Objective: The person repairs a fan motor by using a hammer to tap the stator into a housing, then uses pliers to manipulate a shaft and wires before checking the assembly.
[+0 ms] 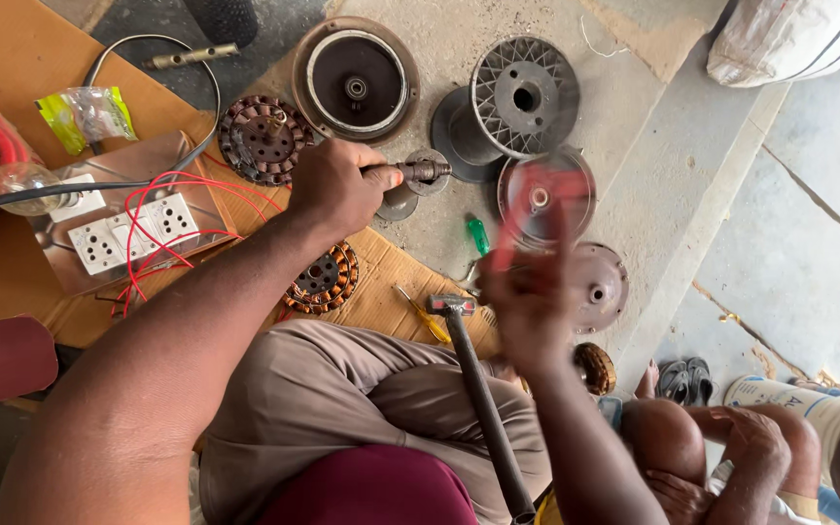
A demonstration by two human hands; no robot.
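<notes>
Because the socket board (133,231) on the cardboard sheet (12,58) at the far left trails loose red wires (162,209) toward the person's left forearm, a sweep of that arm could snag them and drag the board, and the clear bulb (19,181) beside it could roll or crack. The left hand (337,187) is clamped around a short metal shaft (418,172), held just above the concrete floor (653,146) near a small round plate; if the grip slackens, I judge the shaft could drop onto the wound stator (262,139) just left of it or the second copper-wound stator (323,279) below the wrist, nicking the windings. In the middle, a hammer (469,369) leans head-up against the person's lap, and a green-handled screwdriver (477,235) and a yellow-handled one (425,316) lie close by, so a shifting knee could tip the hammer onto them. The right hand (527,301) is raised and blurred, closed on something red (537,209) that I cannot identify; its swing passes close over the round motor covers (595,287), which crowd the space. Farther right, another person's hands (731,457) rest by their knee, near enough to be struck by a loose tool.
</notes>
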